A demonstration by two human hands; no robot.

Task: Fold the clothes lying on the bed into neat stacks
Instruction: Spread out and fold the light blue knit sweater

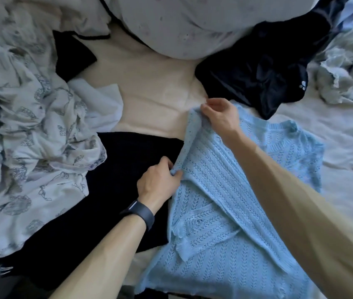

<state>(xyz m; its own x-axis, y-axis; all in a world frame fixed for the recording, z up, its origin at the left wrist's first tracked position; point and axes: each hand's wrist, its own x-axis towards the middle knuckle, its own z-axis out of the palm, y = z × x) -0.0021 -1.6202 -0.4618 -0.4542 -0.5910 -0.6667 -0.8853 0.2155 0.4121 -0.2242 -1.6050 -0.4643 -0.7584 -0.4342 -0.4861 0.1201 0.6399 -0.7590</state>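
Bed (149, 87): cream sheet, bare at the centre of the view and out toward 3 o'clock; clothes lie all round it.

Patterned cloth (31, 126): white with a grey-blue leaf print, rumpled, filling the side from 8 to 10 o'clock.

Blue sweater (225, 201): light blue open-knit, spread flat on the sheet from the centre down to 5 o'clock. Its long axis runs from 7 o'clock up to 1 o'clock. The ribbed neckline lies at the upper end and points toward 2 o'clock. Its left edge is turned up into a narrow raised strip running from 6 to 12 o'clock between the two hands.

Black garment (106, 201): flat and dark, at 7 to 8 o'clock. It touches the sweater's left edge and lies partly under the patterned cloth.

Pillow (182, 24): pale and rounded, at 12 o'clock.

Navy garment (264, 67): shiny, crumpled, at 1 to 2 o'clock, just beyond the sweater.

Pale crumpled cloth (348, 67): bunched at 2 o'clock, by the frame's edge.

Right hand (221, 117): fingers curled, pinching the far end of the raised strip, forearm crossing over the sweater.

Left hand (158, 182): thumb and fingers closed in a pinch on the near end of the same strip, lying over the black garment.

Wristband (139, 212): dark, on the left wrist.
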